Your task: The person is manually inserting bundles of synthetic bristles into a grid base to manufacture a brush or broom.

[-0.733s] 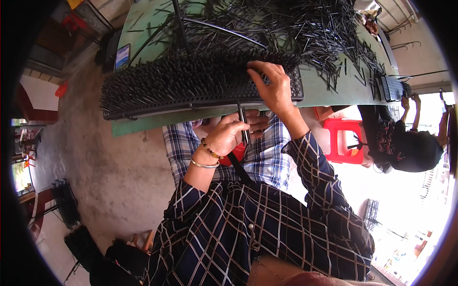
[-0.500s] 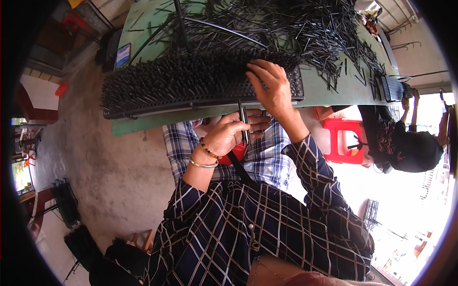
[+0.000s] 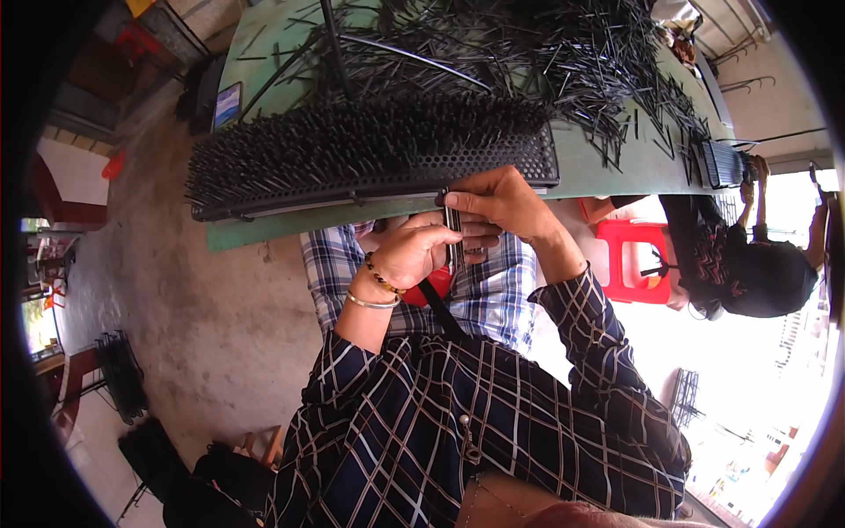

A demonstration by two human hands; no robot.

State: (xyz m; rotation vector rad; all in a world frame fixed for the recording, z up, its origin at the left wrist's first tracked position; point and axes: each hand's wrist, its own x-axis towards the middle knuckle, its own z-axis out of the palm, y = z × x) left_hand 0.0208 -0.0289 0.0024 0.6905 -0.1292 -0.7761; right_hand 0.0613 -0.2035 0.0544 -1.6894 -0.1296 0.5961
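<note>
My left hand (image 3: 412, 253) is closed around a few thin black sticks (image 3: 454, 253) held upright just below the table's front edge. Above it, my right hand (image 3: 509, 207) pinches the top end of one of these sticks between thumb and fingers. Just beyond both hands lies a long black perforated board (image 3: 528, 165). Its left and middle parts are packed with black sticks (image 3: 352, 141) standing in the holes. Toward the right end and along the front strip, bare holes show.
Loose black sticks (image 3: 563, 62) lie heaped across the green table (image 3: 607, 183), with a metal rod (image 3: 414, 60) behind the board. A phone (image 3: 227, 104) rests at the left. A red stool (image 3: 634, 264) and another person (image 3: 748, 273), beside a dark slatted rack (image 3: 723, 165), are to the right.
My right hand has come down from the board's right end toward me and now pinches the top of a stick in my left hand. The left hand stays nearly in place.
</note>
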